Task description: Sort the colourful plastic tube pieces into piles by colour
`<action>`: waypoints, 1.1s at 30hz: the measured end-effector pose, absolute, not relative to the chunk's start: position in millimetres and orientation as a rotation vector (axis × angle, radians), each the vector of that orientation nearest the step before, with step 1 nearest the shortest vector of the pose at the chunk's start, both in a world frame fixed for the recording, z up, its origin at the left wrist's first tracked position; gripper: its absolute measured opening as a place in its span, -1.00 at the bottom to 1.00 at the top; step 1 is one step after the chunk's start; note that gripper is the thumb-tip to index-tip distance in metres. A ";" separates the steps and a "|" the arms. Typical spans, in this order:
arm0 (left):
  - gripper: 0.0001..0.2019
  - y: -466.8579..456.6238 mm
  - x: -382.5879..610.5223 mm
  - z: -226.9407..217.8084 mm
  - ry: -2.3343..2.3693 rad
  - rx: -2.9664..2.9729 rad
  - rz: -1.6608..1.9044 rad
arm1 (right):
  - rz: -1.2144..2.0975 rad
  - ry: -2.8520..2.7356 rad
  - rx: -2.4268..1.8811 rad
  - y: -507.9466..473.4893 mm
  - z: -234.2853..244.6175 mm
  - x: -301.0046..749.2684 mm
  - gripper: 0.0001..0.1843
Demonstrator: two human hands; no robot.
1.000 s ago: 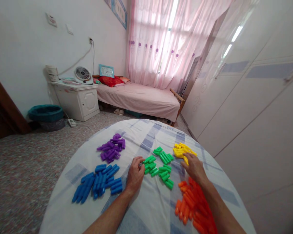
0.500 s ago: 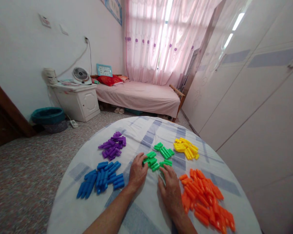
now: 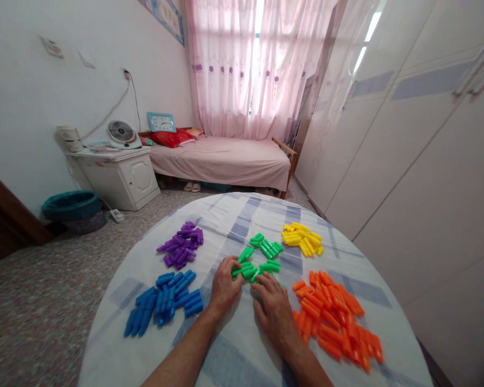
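Small green plastic tube-shaped pieces (image 3: 249,270), some side by side in rows, lie in the middle of the round table (image 3: 242,344). My left hand (image 3: 226,285) rests at their left side, its bent fingers and thumb apart and touching the nearest green pieces. Lower right of the pile, my right hand (image 3: 274,305) lies low with fingers spread, its fingertips on the near green pieces and partly hiding them. A separate row of green pieces (image 3: 269,248) sits just beyond. Neither hand lifts anything.
Piles of the same kind of piece surround the green ones: purple (image 3: 181,247), blue (image 3: 165,298), yellow (image 3: 301,239) and orange (image 3: 334,314). The orange pile lies close to my right forearm. Beyond the table are a bed (image 3: 226,158), a cabinet (image 3: 139,180) and a wardrobe (image 3: 407,177).
My right hand has moved slightly left, to the near edge of the green pieces. Some green pieces under the hands have shifted closer together. The camera view has turned a little right.
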State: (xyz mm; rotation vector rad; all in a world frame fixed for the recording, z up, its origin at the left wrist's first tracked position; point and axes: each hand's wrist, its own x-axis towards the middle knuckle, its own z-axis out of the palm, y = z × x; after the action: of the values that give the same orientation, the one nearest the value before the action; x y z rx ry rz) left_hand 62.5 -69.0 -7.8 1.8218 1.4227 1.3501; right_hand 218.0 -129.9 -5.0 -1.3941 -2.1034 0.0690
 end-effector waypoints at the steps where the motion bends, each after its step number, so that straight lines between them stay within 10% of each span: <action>1: -0.81 -69.1 62.5 -7.7 1.415 1.808 1.360 | 0.074 -2.107 -1.393 -129.9 -4.6 218.1 -0.57; 33: -0.70 -78.2 62.4 8.2 0.822 1.201 1.242 | 0.050 -1.884 -1.330 -127.8 -5.1 219.7 -0.59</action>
State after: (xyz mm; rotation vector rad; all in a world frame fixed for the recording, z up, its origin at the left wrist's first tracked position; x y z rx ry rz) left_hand 62.4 -78.2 8.2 1.2011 0.8216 1.2420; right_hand 219.7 -127.8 -5.1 -1.3296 -1.8845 0.0501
